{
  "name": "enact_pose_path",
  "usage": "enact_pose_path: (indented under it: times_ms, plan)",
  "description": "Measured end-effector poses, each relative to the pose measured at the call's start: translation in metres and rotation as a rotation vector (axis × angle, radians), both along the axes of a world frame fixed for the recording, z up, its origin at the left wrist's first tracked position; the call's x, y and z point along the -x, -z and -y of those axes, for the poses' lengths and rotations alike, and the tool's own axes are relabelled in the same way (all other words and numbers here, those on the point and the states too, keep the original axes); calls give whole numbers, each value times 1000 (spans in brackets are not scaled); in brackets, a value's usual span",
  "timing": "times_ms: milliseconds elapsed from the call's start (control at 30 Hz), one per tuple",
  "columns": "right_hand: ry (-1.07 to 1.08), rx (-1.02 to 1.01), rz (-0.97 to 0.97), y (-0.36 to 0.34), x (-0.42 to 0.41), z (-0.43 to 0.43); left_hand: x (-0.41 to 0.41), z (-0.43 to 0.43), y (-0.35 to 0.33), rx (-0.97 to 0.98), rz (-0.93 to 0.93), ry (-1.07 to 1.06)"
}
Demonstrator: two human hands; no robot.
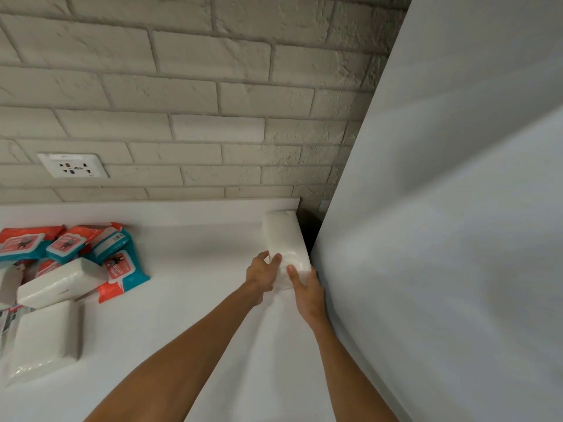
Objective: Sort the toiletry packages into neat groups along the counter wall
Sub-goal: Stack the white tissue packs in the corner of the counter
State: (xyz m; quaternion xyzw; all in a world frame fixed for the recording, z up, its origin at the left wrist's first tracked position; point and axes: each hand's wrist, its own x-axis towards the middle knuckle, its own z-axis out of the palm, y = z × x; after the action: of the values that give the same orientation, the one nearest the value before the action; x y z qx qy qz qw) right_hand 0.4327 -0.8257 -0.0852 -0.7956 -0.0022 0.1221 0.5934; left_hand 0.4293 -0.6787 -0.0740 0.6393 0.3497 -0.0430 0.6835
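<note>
White plastic-wrapped tissue pack [285, 239] lies lengthwise on the pale counter [189, 269] at centre right of the frame. Its far end is near the cream brick wall [182, 102] and its right side is close to the big grey panel [457, 208] that fills the right. Both bare arms reach in from the bottom edge. The left hand [262, 274] grips the pack's near left corner, thumb on top. The right hand [306, 292] clasps the near right corner, thumb on top, its other fingers mostly hidden beside the panel. At lower left, white tissue packs [61, 283] lie heaped over red-and-teal wipe packs [122, 266]. The labels are too blurred to read, and the frame edge cuts the heap. A white wall socket [73, 166] sits at left.
</note>
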Motion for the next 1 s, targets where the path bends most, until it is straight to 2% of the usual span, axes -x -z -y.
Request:
enact_pose_path:
  times_ms: [433,900,1000]
  plan:
    - [-22,36,-53,-3,-34,-10,-31,-8,2,-65,-21,13]
    - [-25,43,-25,-6,-39,-20,-43,-16,-7,-163,-49,42]
    - [2,33,38,-12,-35,-22,-37,-18,-15,-187,-13,42]
